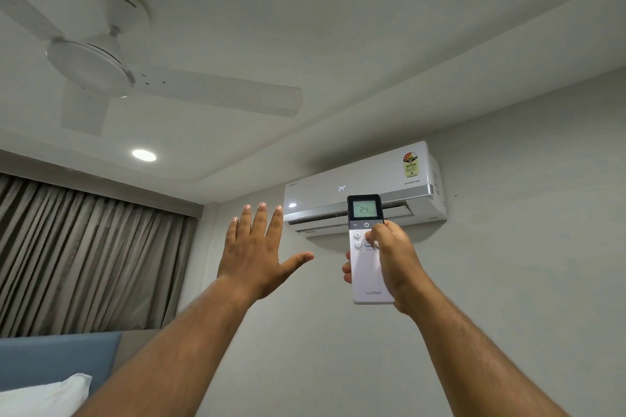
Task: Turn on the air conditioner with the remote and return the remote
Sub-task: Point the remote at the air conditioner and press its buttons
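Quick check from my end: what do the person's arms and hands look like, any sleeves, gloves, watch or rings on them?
Both forearms are bare as far as the frame shows, no sleeves visible. The left hand and right hand wear no gloves; no watch, bracelet or rings can be seen. Fingernails are short and unpainted.

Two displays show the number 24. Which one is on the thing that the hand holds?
The green-lit screen on the remote, held in the right hand. The other 24 glows white on the front panel of the air conditioner, mounted on the wall behind it.
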Tool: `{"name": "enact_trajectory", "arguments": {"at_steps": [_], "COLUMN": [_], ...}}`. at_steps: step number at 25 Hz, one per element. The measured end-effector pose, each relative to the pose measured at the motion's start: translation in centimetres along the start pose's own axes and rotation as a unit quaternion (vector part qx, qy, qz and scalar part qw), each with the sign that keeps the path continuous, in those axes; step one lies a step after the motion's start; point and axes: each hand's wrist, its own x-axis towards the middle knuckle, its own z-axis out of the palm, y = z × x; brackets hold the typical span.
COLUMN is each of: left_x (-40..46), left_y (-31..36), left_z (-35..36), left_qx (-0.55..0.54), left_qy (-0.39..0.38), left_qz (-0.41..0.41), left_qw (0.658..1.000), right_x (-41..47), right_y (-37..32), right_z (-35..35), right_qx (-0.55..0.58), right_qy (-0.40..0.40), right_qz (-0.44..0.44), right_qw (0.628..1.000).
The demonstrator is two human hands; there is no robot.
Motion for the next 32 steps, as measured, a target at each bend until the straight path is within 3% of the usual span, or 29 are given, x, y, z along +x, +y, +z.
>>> {"name": "enact_trajectory", "arguments": {"at_steps": [32], "left_x": [-0.7], "left_y": [0.4], "left_z": [1.5], "left_qx": [-0.028], "left_qy": [0.026], "left_qz": [0.016], "left_qw": [0.999], "right_x": [-0.4], "right_y": [1.7], "right_z": [-0.9], "right_qx": [-0.03], "right_qy": [0.01], "right_qz": [0.01], "right_qw": [0.999]}}
